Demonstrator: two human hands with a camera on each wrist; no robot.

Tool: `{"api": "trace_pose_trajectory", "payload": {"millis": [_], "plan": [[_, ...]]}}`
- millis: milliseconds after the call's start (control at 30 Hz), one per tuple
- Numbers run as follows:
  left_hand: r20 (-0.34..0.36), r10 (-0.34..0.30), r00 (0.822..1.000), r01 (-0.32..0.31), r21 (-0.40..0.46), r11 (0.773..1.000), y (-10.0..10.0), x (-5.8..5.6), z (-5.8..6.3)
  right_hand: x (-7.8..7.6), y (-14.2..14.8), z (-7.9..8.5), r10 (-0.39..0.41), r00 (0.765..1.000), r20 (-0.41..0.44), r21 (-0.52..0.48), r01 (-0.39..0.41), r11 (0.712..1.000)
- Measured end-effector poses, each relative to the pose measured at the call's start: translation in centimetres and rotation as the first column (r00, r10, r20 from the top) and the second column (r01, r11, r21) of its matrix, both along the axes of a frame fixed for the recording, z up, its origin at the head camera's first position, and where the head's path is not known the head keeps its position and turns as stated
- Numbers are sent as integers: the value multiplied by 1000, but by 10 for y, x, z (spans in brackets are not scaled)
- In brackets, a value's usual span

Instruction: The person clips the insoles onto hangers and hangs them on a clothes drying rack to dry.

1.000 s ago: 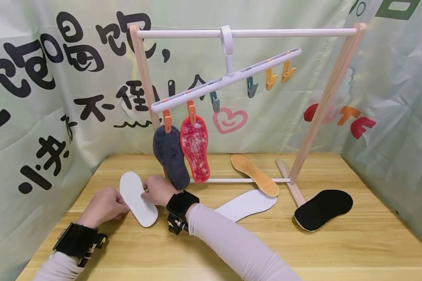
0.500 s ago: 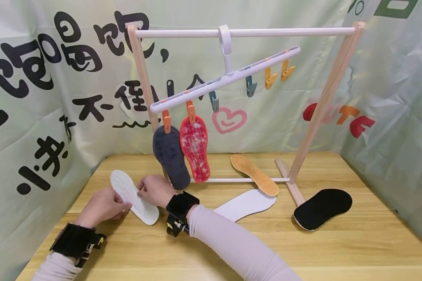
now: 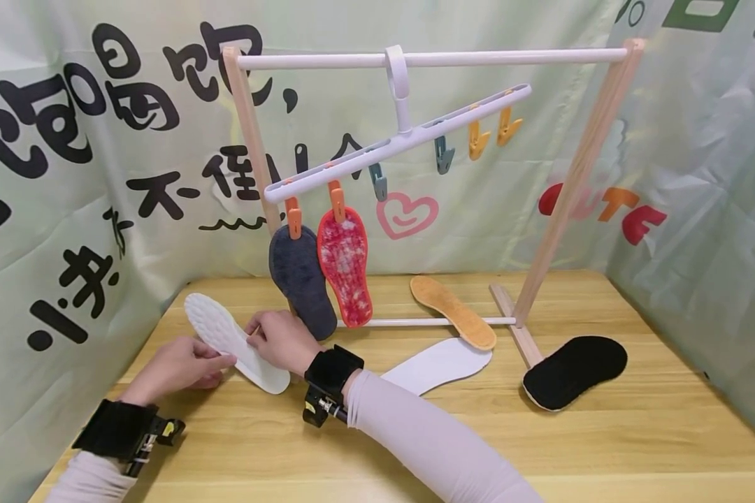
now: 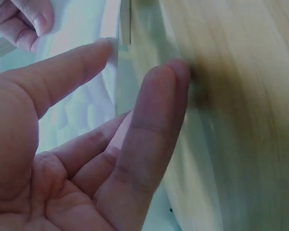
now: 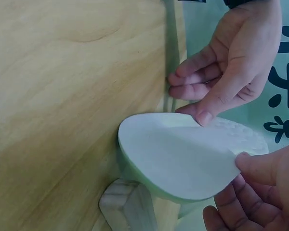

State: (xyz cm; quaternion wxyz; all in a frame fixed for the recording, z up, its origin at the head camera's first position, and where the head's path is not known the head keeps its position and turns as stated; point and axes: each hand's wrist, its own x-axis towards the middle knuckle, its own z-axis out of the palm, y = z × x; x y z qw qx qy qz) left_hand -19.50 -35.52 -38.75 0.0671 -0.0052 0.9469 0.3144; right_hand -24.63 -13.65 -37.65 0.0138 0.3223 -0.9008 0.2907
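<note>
A white insole (image 3: pixel 212 327), dimpled toward its far end, stands tilted at the left of the table in the head view. My right hand (image 3: pixel 284 341) grips its right edge, thumb on the upper face and fingers underneath, as the right wrist view shows. On the opposite edge, my left hand (image 3: pixel 179 365) touches the insole with its thumb. The left wrist view shows a gap between that thumb and the left fingers (image 4: pixel 151 115), which are loosely bent. Beside the right hand, a dark grey insole (image 3: pixel 298 276) and a red insole (image 3: pixel 344 272) hang from orange clips (image 3: pixel 337 202).
A wooden rack (image 3: pixel 554 188) carries a tilted white hanger (image 3: pixel 403 140) with further blue-grey clips (image 3: pixel 443 155) and yellow clips (image 3: pixel 478 142). On the table (image 3: pixel 415 447) lie a tan insole (image 3: pixel 453 314), a flat white insole (image 3: pixel 443 365) and a black insole (image 3: pixel 575 372).
The white insole's far end has swung left and its dimpled face has come into view. The left thumb has stretched over its edge; the right hand keeps its grip.
</note>
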Motion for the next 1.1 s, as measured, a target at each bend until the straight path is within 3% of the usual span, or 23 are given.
{"api": "trace_pose_trajectory", "payload": {"millis": [133, 267, 467, 667, 867, 1100], "plan": [[-34, 31, 999, -30, 46, 999, 0, 1, 4, 1, 4, 2, 3, 1000, 5, -29, -3, 1000], [-66, 70, 995, -60, 148, 987, -2, 1, 8, 2, 6, 4, 5, 1000, 16, -57, -4, 998], [-122, 113, 986, -89, 186, 978, -1, -3, 10, 3, 9, 9, 10, 1000, 24, -92, -8, 996], [-162, 151, 975, -97, 298, 950, 0, -4, 12, 6, 16, 11, 33, 999, 42, -98, -29, 995], [-221, 134, 966, -56, 329, 943, 1, -5, 14, 6, 21, 12, 25, 999, 38, -107, -21, 994], [-262, 76, 962, 45, 427, 903, 4, -1, 19, 7, 29, 13, 55, 998, -3, -144, -55, 988]]}}
